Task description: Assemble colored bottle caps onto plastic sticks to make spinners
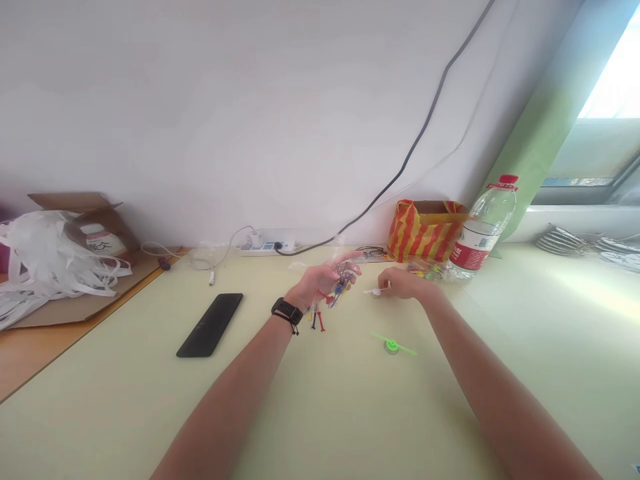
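My left hand (320, 283), wearing a black watch, is curled round a clear plastic bag (342, 283) with small blue, yellow and red parts. Below that hand, small red, black and yellow rods (315, 320) show against the table; I cannot tell whether they lie on it or hang from the bag. To the right, my right hand (399, 283) pinches a small white part with a round disc (376, 292) low over the table. A bright green propeller-like part (393, 345) with a round hub lies nearer to me, between my forearms.
A black phone (210, 325) lies left. Along the wall are a power strip (267, 242), a red and yellow striped bag (417, 230) and a tall water bottle (483, 230). A cardboard box (95, 200) with white strips (55, 260) stands far left. A white cable (211, 275) trails on the table.
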{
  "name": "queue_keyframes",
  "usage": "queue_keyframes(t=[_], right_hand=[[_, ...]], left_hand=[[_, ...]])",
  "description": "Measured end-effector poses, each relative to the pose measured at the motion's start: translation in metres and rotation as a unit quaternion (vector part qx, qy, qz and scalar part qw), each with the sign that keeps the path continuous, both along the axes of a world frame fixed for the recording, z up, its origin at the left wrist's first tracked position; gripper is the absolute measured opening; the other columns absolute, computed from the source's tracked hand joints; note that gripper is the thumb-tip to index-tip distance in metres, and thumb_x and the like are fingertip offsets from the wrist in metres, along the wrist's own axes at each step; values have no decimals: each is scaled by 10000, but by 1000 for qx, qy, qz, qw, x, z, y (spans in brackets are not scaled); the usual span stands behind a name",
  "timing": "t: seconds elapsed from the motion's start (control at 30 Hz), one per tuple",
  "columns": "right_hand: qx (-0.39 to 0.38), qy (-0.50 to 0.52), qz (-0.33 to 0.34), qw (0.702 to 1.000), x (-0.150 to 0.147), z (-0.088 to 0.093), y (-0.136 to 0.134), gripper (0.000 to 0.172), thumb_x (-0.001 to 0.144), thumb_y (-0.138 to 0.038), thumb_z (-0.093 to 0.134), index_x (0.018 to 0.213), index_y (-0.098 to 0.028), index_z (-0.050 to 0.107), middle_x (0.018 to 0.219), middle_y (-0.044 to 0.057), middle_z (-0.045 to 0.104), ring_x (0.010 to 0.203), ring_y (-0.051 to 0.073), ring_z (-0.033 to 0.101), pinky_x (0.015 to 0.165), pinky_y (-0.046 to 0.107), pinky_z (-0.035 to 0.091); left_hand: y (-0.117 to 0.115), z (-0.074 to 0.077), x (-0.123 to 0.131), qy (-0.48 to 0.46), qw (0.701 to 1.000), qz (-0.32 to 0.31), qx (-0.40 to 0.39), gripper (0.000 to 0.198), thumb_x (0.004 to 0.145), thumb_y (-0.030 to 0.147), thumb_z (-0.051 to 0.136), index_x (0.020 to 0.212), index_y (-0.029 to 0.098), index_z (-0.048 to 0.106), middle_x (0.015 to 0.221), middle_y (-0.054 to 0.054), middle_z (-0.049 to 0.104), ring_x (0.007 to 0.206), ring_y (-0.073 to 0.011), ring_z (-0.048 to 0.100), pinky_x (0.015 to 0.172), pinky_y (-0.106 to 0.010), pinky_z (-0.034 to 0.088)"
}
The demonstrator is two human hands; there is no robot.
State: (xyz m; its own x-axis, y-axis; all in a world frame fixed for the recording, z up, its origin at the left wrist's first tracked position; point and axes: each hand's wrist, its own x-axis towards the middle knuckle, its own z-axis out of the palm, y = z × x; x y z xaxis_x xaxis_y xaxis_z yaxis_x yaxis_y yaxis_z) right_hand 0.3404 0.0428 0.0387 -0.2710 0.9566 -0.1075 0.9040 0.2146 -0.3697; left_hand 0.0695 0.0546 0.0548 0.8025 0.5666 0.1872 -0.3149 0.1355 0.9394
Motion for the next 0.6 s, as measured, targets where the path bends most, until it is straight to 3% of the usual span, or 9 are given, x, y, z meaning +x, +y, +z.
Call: queue_keyframes(t=[0.07, 0.17, 0.33, 0.4, 0.5, 0.6], right_hand=[[-5, 3, -1, 1000, 5, 1, 3, 107, 763, -283, 750, 768, -177, 738, 887, 94, 748, 757, 215, 663, 595, 273, 448], [12, 45, 9, 999, 17, 19, 0, 215, 855, -378, 670, 836, -186, 762, 848, 72, 750, 719, 192, 652, 587, 266, 458], [207, 230, -48, 950, 26, 71, -30, 413, 909, -588, 593, 918, -199, 735, 703, 22, 654, 549, 132, 498, 507, 265, 384], [226, 271, -34, 935, 18, 88, -45, 393, 916, -574, 604, 931, -199, 721, 706, 18, 629, 536, 121, 464, 499, 265, 363], [217, 245, 9, 945, -1, 99, -58, 319, 918, -502, 622, 882, -201, 724, 679, 15, 611, 565, 137, 487, 522, 278, 377], [229, 175, 45, 957, -26, 95, -57, 203, 904, -379, 632, 825, -212, 717, 759, 25, 654, 690, 172, 566, 622, 299, 427]], left_hand=[[2, 0, -2, 5, 1000, 3, 3, 783, 670, 230, 581, 1452, 219, 547, 1155, -127, 629, 953, -224, 586, 782, -331, 464], [7, -3, -5, 12, 1000, 1, 4, 786, 676, 247, 585, 1460, 224, 536, 1150, -123, 627, 929, -223, 581, 720, -305, 443], [12, -12, -9, 36, 999, -28, 7, 758, 696, 259, 602, 1448, 181, 554, 1133, -124, 623, 918, -218, 566, 783, -322, 436], [10, -14, -8, 51, 998, -39, 10, 747, 705, 273, 602, 1443, 170, 558, 1148, -130, 623, 942, -226, 568, 795, -326, 433], [6, -15, -3, 56, 997, -59, 11, 749, 701, 288, 604, 1440, 176, 556, 1150, -128, 626, 961, -238, 574, 791, -328, 429], [1, -15, 4, 42, 996, -75, 5, 719, 691, 275, 608, 1402, 173, 572, 1148, -129, 622, 938, -233, 567, 808, -341, 428]])
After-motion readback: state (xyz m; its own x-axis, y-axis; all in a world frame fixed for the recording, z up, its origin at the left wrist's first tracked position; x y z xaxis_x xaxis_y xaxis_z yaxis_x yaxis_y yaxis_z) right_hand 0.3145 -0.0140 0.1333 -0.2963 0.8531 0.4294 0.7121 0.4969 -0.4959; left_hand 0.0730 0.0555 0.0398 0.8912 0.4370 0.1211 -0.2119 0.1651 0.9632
